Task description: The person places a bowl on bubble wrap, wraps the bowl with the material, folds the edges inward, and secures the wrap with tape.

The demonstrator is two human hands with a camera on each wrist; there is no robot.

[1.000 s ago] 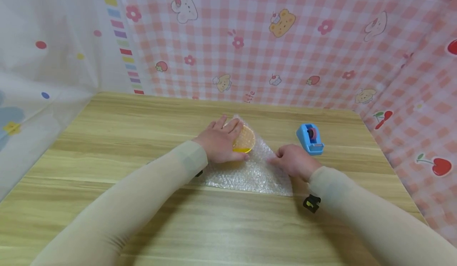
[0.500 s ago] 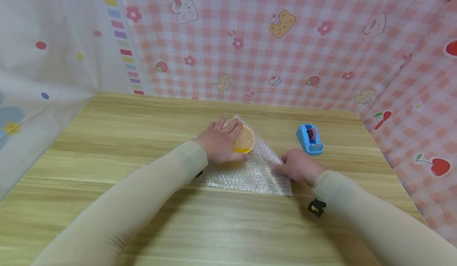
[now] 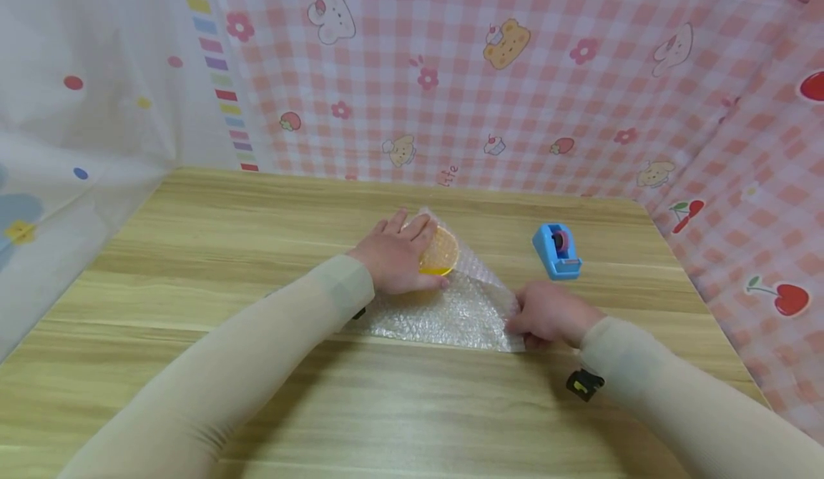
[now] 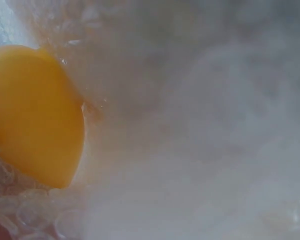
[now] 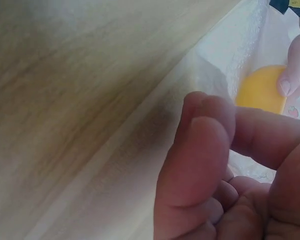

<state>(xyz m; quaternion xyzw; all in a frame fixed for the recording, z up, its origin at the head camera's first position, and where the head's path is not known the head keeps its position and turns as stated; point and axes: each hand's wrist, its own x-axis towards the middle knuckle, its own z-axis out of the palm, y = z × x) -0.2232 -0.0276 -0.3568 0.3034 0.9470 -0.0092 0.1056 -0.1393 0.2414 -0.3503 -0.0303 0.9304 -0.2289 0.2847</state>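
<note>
The left hand (image 3: 394, 259) rests, fingers extended and spread, on a yellow rounded item (image 3: 440, 252) at mid-table. Bubble wrap (image 3: 450, 314) lies over and around the item. The right hand (image 3: 548, 313) pinches the wrap's right near corner between thumb and curled fingers. A blue tape dispenser (image 3: 558, 252) stands upright on the table (image 3: 386, 407), far of the right hand and apart from the wrap.

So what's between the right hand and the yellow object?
In the head view, a stretch of bubble wrap lies between the right hand and the yellow object.
</note>
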